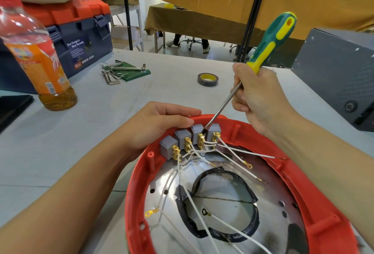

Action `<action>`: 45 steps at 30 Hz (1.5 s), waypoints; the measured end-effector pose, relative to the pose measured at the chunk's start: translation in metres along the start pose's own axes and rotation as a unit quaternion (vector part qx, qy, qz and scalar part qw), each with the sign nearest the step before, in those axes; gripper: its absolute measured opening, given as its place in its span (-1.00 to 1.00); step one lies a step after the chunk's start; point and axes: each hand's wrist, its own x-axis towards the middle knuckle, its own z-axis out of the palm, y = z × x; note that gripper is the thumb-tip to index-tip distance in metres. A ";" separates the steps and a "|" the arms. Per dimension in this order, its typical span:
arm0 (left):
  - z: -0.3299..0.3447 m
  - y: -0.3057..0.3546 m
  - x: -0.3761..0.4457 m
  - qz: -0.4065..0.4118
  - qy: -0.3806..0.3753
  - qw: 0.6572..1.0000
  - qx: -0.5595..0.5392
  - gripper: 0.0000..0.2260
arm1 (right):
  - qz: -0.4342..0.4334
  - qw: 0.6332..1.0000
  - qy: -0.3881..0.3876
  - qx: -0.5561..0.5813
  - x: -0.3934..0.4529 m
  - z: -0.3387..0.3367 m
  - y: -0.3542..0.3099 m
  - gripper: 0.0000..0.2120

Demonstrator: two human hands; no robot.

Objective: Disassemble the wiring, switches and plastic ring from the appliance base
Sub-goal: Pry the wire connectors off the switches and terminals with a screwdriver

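Observation:
The appliance base lies upside down in front of me: a red plastic ring (315,203) around a shiny metal dish (226,195) with a black-taped hole. Several grey switches (183,138) with brass terminals sit in a row inside the ring's far rim. White wires (232,152) with ring lugs run from them across the dish. My left hand (159,124) holds the ring's far-left rim, fingers lying over the edge beside the switches. My right hand (261,96) grips a green and yellow screwdriver (269,45); its tip sits between the two right-hand switches.
An orange drink bottle (38,55) stands at the left, before a blue and red toolbox (81,37). Hex keys on a green pouch (123,71) and a roll of tape (207,79) lie on the grey table beyond the base. A grey metal box (340,75) stands at the right.

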 end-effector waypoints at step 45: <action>0.007 0.028 -0.014 0.226 0.101 0.889 0.385 -0.94 | 0.015 0.999 -0.019 -0.040 -0.024 -0.041 -0.034 -0.69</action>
